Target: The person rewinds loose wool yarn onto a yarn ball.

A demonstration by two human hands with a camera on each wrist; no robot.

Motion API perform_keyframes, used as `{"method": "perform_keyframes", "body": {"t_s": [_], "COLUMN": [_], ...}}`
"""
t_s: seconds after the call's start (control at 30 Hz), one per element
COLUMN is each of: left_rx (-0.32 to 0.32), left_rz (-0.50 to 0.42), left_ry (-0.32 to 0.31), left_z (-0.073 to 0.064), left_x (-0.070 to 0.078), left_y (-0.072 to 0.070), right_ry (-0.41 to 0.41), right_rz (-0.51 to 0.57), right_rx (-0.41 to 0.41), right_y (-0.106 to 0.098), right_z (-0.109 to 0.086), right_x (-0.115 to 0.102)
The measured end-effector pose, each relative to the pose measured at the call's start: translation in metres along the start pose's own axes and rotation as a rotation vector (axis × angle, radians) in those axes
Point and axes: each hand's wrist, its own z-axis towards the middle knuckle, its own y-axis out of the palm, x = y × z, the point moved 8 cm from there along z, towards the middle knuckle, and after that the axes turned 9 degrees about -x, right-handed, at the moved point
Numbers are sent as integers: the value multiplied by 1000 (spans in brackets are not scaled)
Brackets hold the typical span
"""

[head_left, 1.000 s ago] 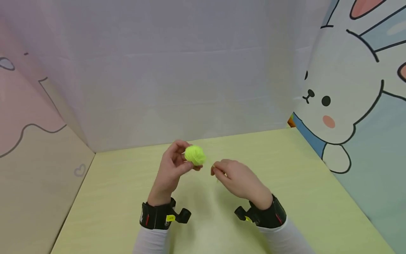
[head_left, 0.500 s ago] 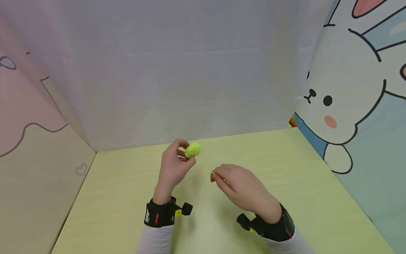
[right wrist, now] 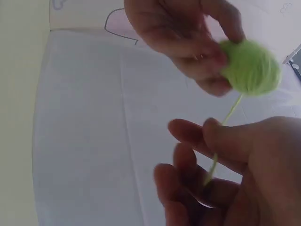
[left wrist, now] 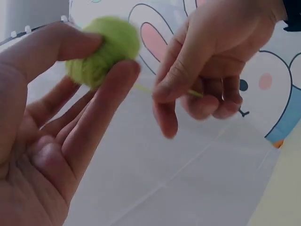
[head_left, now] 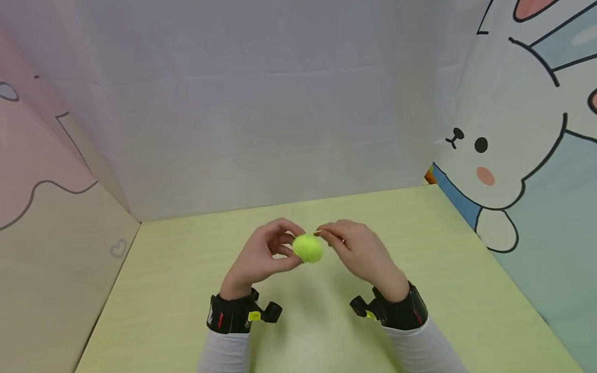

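A small neon-yellow ball of yarn (head_left: 308, 248) is held up off the table. My left hand (head_left: 268, 254) pinches it between thumb and fingertips; the left wrist view shows the yarn ball (left wrist: 106, 52) slightly blurred. To its right, my right hand (head_left: 361, 254) pinches the yarn's loose strand between thumb and index finger. In the right wrist view this strand (right wrist: 231, 110) runs taut from the ball to the thumb, then on across the palm to the curled fingers. Only a short gap lies between the two hands.
Both hands are above a pale yellow-green table (head_left: 177, 269). A whitish curtain (head_left: 261, 114) hangs behind its far edge. Printed cloth with a cartoon rabbit (head_left: 503, 134) closes the right side, and a pink and cream panel (head_left: 56, 248) the left. Each wrist wears a black camera strap (head_left: 230, 313).
The yarn ball first tilted and moved slightly up and left, then came right and down in my left hand. My right hand dipped away, then rose close beside the ball, still pinching the strand.
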Motion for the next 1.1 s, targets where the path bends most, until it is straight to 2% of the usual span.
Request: {"method": "perform_keyframes", "body": {"t_s": [0.07,0.13,0.2,0.27,0.37,0.5,0.6,0.77,0.83,0.9,1.0,1.1], "left_rx": [133,263,347,374,336,267,252,272,275,264,243,213], "left_rz": [-25,21,121,227,373,486,503,512,517,514,520,549], "left_ry": [10,-10,-57,-99,-155,-219,-248,-290,-304,-318,-350,-393], "left_z": [0,0,1,3,6,8,7,4,4,4,4,4], "left_x": [-1,-4,-10,-15,-21,-27,-29,-33,-37,-43,-55,-73], "left_y": [-9,-17,-20,-18,-13,-9,-11,-16,-17,-17,-18,-18], "right_ry": [-3,-28,-54,-65,-50,-33,-41,-41,-43,-46,-30,29], "right_rz": [-16,-47,-96,-139,-180,-175,-169,-147,-93,8,203,358], "right_rx": [-100,-159,-160,-115,-16,90,150,256,282,278,224,152], "right_y": [15,26,31,29,22,13,11,12,14,19,33,52], "right_z": [3,4,5,6,6,5,6,8,10,13,21,29], "right_x": [-5,-13,-19,-23,-20,-11,-7,-1,3,11,27,49]}}
